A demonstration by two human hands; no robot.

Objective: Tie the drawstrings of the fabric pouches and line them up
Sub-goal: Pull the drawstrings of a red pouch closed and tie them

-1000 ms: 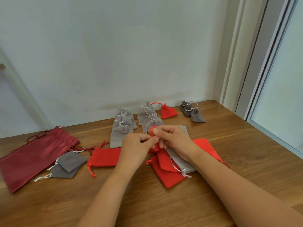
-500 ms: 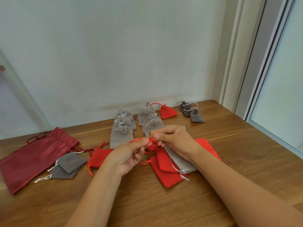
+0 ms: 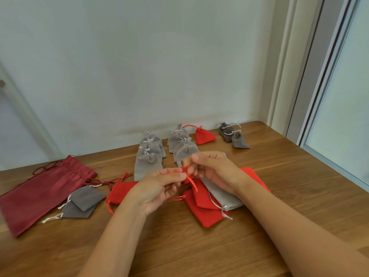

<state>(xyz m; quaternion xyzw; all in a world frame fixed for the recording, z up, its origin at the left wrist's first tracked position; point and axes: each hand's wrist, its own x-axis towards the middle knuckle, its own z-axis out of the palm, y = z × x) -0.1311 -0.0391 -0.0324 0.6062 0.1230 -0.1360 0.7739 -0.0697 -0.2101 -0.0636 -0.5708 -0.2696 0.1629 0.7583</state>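
1. Two hands share one small red pouch [image 3: 185,170] above the table [image 3: 179,246]. Our right hand [image 3: 216,168] pinches its neck, though the fingertips are blurred, and our left hand [image 3: 159,188] pinches its red cord [image 3: 192,181].
2. One second ago our hands were bunched together. Now the left sits lower, at seven o'clock of the right, and a cord end dangles, so we judge the knot unfinished.
3. Six o'clock, untied: three flat red pouches [image 3: 207,218] and one flat light grey pouch [image 3: 223,196].
4. Nine o'clock, untied: one red pouch [image 3: 121,191], two dark grey pouches [image 3: 87,196] and one maroon bag [image 3: 40,194].
5. Twelve o'clock, tied: about seven light grey pouches [image 3: 147,164], one tied red pouch [image 3: 205,135] and three tied dark grey pouches [image 3: 239,140].
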